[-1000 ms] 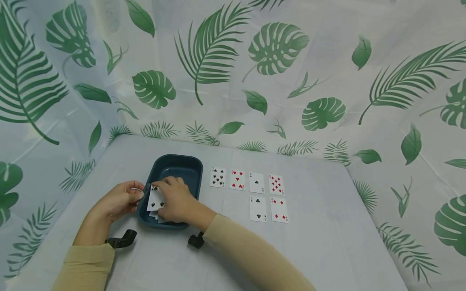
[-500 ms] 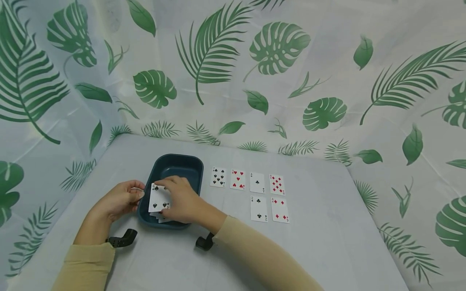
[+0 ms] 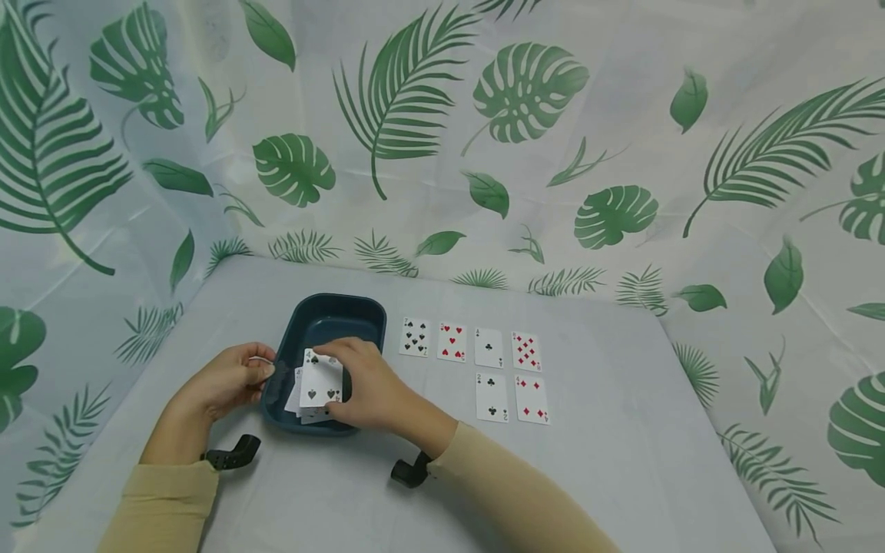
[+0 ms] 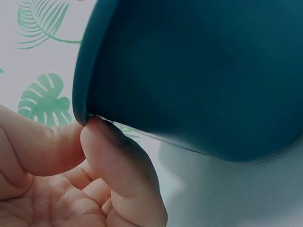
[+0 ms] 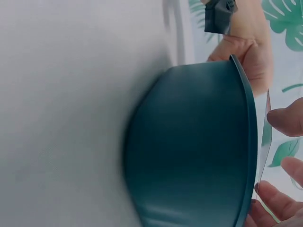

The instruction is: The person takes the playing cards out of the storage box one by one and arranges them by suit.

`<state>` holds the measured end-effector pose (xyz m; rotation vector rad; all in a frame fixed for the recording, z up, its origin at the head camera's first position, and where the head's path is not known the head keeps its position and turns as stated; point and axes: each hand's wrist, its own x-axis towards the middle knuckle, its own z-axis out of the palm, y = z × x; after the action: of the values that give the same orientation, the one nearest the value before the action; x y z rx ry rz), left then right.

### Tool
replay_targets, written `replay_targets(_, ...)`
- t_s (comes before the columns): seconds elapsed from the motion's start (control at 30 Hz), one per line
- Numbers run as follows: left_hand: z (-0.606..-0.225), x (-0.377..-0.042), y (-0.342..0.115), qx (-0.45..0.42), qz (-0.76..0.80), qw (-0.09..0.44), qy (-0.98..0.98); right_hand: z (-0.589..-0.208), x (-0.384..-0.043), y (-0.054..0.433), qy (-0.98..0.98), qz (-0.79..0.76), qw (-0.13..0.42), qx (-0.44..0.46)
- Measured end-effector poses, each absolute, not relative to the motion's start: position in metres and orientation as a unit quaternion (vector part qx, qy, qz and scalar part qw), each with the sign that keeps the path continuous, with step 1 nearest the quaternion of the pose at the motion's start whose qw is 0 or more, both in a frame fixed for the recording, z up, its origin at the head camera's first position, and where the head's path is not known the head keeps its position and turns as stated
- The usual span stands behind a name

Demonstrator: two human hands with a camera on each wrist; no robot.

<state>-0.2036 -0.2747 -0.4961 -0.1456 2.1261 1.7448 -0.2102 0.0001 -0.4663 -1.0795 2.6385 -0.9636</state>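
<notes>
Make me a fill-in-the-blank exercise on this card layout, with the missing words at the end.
1. The right hand holds a card from the suit of ____.
2. The left hand pinches the rim of the tray, which stands, in the head view, to the ____ of the two rows.
3. The upper row contains ____ cards.
4. The lower row contains ____ cards.

Missing words: spades; left; four; two.
</notes>
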Motion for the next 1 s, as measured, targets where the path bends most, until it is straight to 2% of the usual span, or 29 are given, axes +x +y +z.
replay_targets(0.37, -0.495, -0.203, -0.274, -0.054, 0.622, 0.191, 0.757, -0.466, -0.203, 0.034, 0.883, -0.333, 0.058, -0.325)
replay_targets(1.0, -0.493, -0.202, -0.272, -0.063, 0.609, 0.195, 0.766, -0.480, -0.202, 0.091, 0.887, -0.365, 0.009, -0.283)
